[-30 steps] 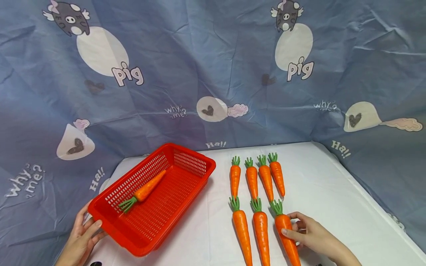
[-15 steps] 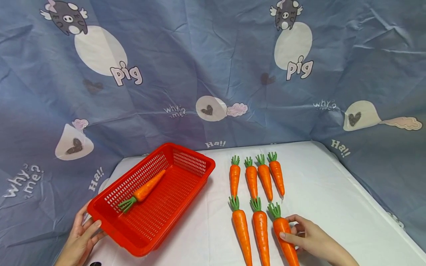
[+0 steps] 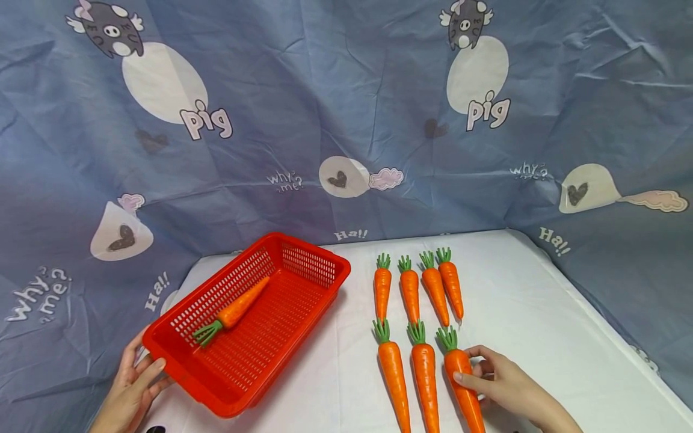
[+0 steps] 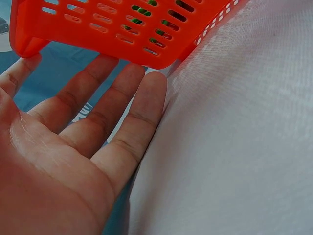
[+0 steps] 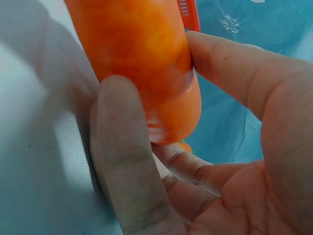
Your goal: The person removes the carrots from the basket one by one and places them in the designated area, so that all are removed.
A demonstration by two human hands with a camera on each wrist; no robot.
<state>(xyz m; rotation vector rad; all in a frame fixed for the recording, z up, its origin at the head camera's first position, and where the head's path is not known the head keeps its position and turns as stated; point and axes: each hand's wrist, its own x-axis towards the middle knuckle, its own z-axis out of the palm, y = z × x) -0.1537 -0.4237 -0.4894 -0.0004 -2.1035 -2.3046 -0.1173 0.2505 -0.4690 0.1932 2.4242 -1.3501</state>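
Note:
In the head view my left hand (image 3: pixel 127 385) holds the near left corner of a red plastic basket (image 3: pixel 303 352); its thumb lies at the rim. The left wrist view shows long, nearly straight fingers (image 4: pixel 100 120) under the basket wall (image 4: pixel 112 29). One orange carrot (image 3: pixel 238 307) with a green top lies inside. My right hand (image 3: pixel 506 379) grips the rightmost front carrot (image 3: pixel 460 367) between thumb and fingers; the right wrist view shows fingers on both sides of its orange body (image 5: pixel 142 63). Two more front carrots, a left one (image 3: pixel 394 379) and a middle one (image 3: pixel 425 379), lie beside it.
Behind them several carrots (image 3: pixel 410 294) lie in a row, green tops pointing away. All rest on a white-covered table (image 3: pixel 514 288). A blue printed cloth (image 3: pixel 260 120) hangs at the back and sides. A small black object (image 3: pixel 156 429) shows at the bottom edge.
My right hand and the carrot in it have shifted slightly up and left. In the back row, one carrot's pointed end has swung a little right. The left hand and basket stay put.

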